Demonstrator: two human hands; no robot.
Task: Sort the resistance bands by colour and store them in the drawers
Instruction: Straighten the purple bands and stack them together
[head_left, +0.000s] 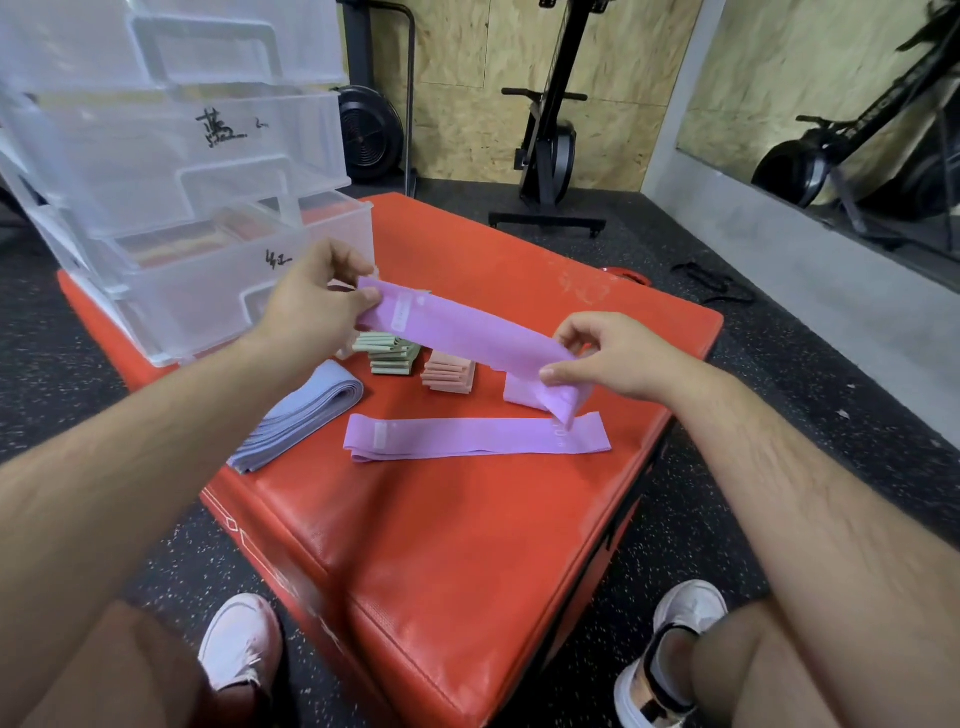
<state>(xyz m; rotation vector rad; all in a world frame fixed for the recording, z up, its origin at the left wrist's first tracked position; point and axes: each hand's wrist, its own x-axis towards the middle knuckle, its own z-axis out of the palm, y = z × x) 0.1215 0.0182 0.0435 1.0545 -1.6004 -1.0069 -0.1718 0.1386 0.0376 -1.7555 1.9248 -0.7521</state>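
A purple band (467, 332) is stretched flat in the air between my hands. My left hand (317, 301) pinches its left end and my right hand (608, 353) pinches its right end, which folds down. Below it, a second purple band (478, 436) lies flat on the red padded box (467, 545). A folded purple piece (522, 391) lies under my right hand. Blue-grey bands (301, 410) lie stacked at the left. A green folded stack (392, 356) and a pink folded stack (449, 374) sit behind. The clear drawer unit (171, 171) stands at the back left, its lower drawer (218, 260) pulled out with red bands inside.
The drawers carry handwritten labels. Exercise machines (550, 150) stand against the wooden wall behind the box. A black strap (711, 283) lies on the speckled floor at the right. My knees and shoes (239, 644) are at the box's near edge.
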